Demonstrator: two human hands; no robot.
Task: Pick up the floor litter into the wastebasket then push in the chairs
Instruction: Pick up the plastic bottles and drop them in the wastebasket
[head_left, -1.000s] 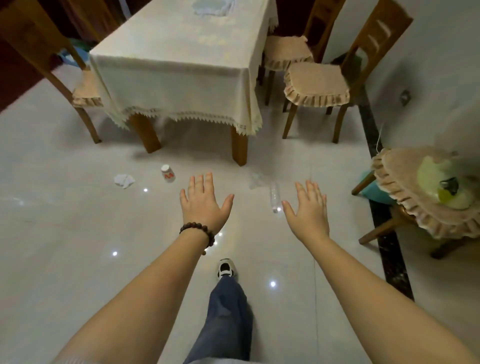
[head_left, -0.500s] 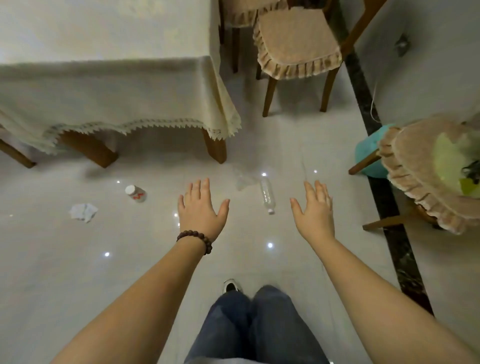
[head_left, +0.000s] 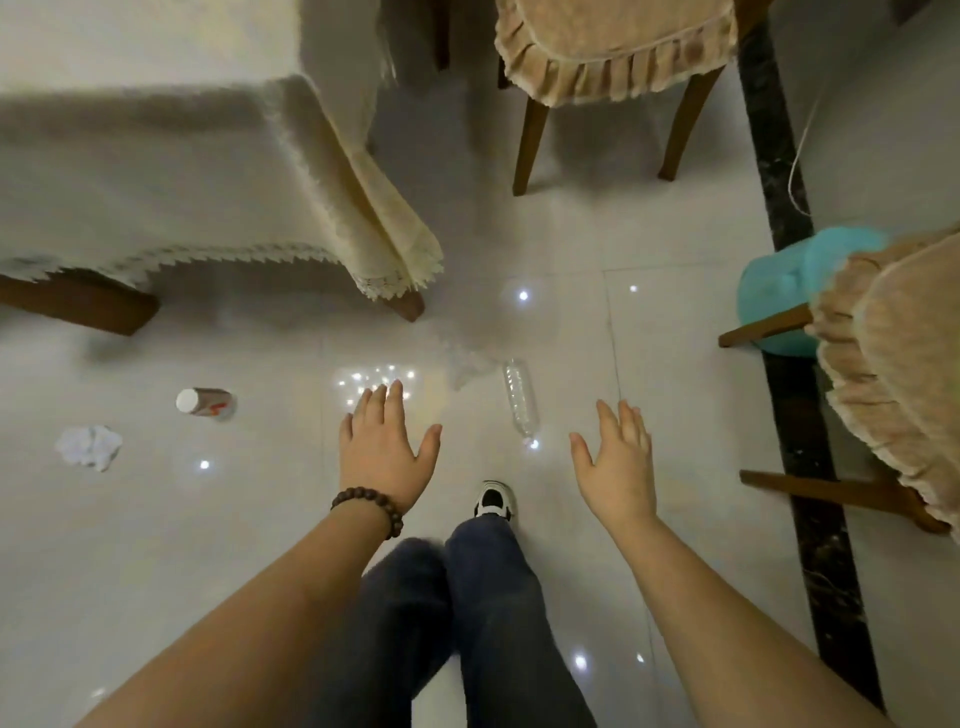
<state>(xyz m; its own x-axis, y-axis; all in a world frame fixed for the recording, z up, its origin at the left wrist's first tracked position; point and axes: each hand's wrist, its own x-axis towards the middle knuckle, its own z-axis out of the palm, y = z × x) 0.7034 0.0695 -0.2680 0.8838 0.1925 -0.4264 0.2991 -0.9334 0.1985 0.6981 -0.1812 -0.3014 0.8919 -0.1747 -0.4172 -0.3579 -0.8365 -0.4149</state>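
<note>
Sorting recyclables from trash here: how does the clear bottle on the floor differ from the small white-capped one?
The clear bottle is see-through, long and slim; the white-capped bottle is opaque, short and stubby, with a red-marked label. The clear bottle lies between the hands, pointing away from the person; the white-capped one lies crosswise, off to the left near the crumpled paper. Both lie on their sides, untouched.

Glossy pale tile floor (head_left: 675, 364) reflecting ceiling lights; dark marble border strip (head_left: 810, 493) at right; table draped in cream lace-edged tablecloth (head_left: 208, 171).
</note>
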